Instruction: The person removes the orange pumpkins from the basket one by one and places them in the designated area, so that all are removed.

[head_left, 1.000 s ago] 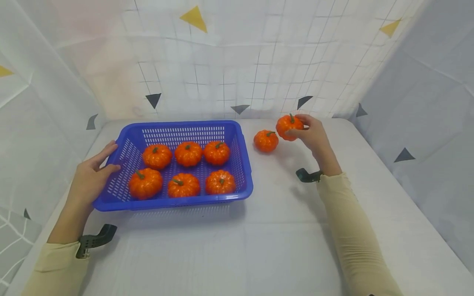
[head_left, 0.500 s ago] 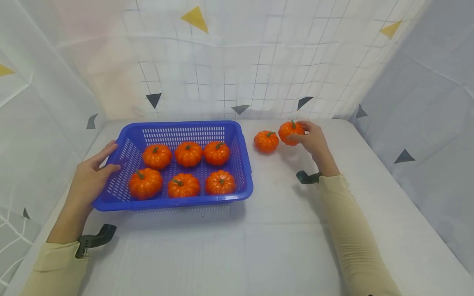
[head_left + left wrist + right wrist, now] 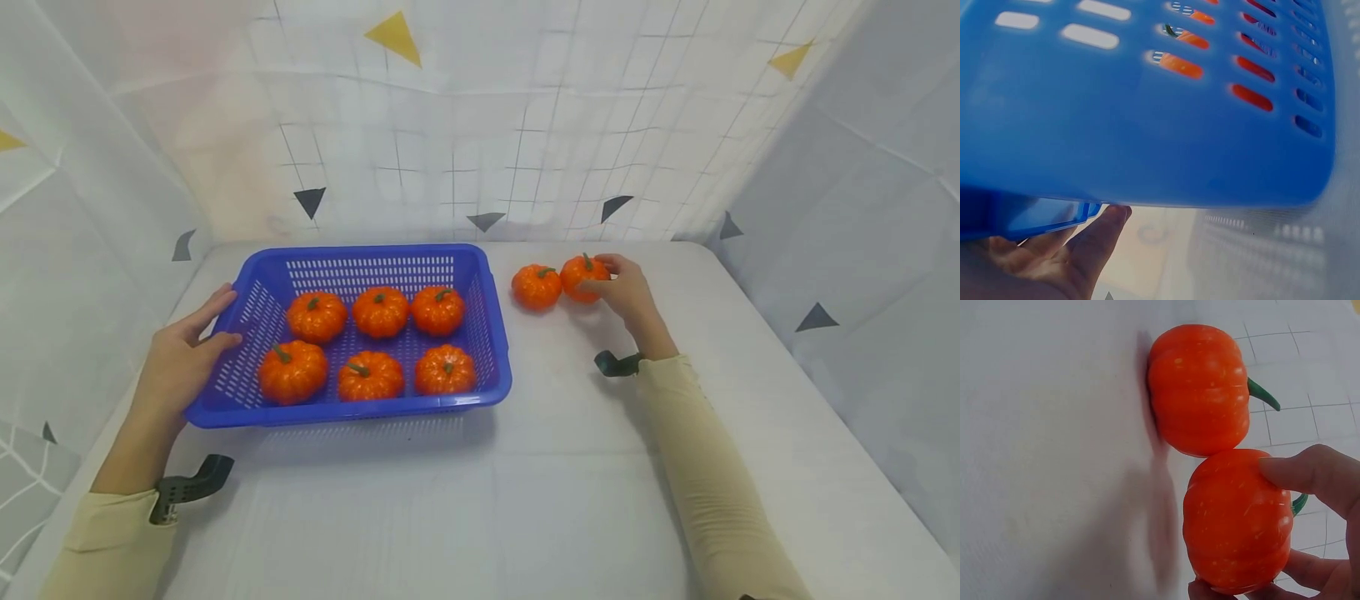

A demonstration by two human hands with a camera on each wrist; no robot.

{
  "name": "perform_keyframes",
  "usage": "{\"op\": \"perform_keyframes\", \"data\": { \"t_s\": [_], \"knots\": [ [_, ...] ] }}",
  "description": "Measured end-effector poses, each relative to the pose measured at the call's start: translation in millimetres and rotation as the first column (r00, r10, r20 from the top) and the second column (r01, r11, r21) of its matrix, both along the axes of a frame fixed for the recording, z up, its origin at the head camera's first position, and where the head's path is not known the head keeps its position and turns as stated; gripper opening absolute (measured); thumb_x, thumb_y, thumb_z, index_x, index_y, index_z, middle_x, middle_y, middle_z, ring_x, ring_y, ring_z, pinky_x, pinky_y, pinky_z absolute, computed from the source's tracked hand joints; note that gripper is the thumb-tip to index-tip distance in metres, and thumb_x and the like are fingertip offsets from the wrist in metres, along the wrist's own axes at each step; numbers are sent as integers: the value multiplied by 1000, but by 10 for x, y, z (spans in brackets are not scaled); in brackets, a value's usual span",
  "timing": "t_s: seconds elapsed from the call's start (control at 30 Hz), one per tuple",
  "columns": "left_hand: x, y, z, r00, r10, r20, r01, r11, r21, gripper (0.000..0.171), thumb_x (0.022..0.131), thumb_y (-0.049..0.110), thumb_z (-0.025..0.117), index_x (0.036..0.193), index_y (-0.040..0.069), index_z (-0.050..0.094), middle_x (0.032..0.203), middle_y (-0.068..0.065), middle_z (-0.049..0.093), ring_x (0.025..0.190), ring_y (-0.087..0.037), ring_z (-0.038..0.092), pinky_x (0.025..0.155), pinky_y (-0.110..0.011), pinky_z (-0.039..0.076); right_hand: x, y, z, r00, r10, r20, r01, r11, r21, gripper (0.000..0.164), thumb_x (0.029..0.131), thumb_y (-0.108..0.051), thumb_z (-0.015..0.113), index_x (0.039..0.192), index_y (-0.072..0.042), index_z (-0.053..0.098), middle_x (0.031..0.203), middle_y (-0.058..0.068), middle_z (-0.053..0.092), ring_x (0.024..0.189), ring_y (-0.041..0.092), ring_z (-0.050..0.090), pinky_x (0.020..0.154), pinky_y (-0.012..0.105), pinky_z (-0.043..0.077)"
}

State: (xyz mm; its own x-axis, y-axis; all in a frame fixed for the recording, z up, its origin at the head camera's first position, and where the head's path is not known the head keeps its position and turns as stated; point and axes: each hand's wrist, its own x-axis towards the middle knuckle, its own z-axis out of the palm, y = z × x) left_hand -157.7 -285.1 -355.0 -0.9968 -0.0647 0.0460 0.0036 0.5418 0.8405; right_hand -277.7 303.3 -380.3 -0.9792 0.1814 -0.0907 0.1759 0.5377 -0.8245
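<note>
My right hand (image 3: pixel 628 292) grips a small orange pumpkin (image 3: pixel 1238 519) with a green stem, thumb on one side and fingers on the other. Right beside it a second pumpkin (image 3: pixel 536 287) stands on the white table, and the two overlap at their sides in the right wrist view. At the left, my left hand (image 3: pixel 180 358) holds the left rim of a blue perforated basket (image 3: pixel 345 410), thumb and fingers spread along the edge. Inside the basket, several pumpkins (image 3: pixel 381 312) sit in two rows. From the left wrist view, the basket's underside (image 3: pixel 1147 137) hides most of its contents.
A white cloth wall with grid lines and triangles (image 3: pixel 450 125) rises behind the table (image 3: pixel 450 517). Another cloth panel (image 3: pixel 862 208) borders the right side. Dark wrist mounts (image 3: pixel 197 482) sit on both forearms.
My right hand has lowered the pumpkin toward the table and brought it left, up against the other pumpkin. My left hand and the basket have stayed in place.
</note>
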Motion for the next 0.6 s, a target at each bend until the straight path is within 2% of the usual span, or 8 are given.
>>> {"op": "perform_keyframes", "data": {
  "t_s": [0.6],
  "knots": [
    [-9,1,-6,1000,2,-3,-2,1000,-2,59,109,24,53,164,24,31,169,5,25,153,-40,21,114,-63,31,-39,-94,-99,998,33,47,-35,998,44,69,91,-21,79,153,-9,49,158,20,42,142,41,38,116,57,37]
  ]
}}
